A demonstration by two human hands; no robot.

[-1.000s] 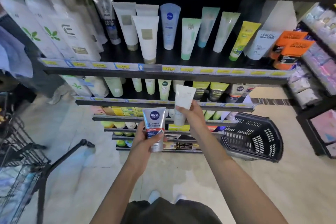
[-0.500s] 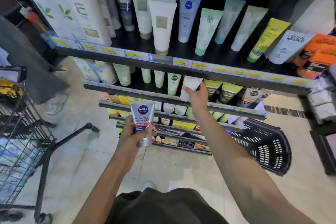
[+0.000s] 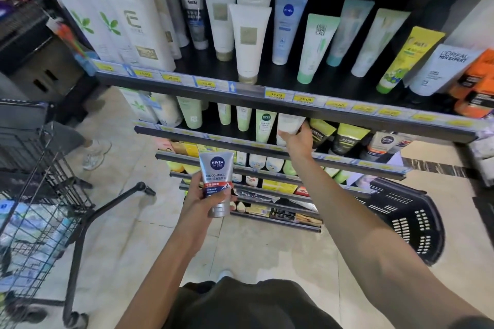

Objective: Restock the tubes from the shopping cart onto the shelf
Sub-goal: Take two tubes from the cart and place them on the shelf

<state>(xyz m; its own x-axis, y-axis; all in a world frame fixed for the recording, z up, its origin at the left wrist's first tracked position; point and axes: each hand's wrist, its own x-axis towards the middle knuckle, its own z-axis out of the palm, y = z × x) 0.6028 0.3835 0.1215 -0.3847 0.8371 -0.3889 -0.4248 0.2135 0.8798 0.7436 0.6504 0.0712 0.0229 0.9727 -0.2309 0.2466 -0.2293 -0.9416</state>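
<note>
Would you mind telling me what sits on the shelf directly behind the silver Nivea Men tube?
Behind the Nivea Men tube, held by the left hand, lower shelf tiers show white and yellow packs beside it. Whatever sits directly behind the tube is covered.

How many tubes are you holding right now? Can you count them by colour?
Silver: 1, the Nivea Men tube in the left hand.
White: 1, the white tube that the right hand grips at the shelf.
Total: 2 tubes.
</note>
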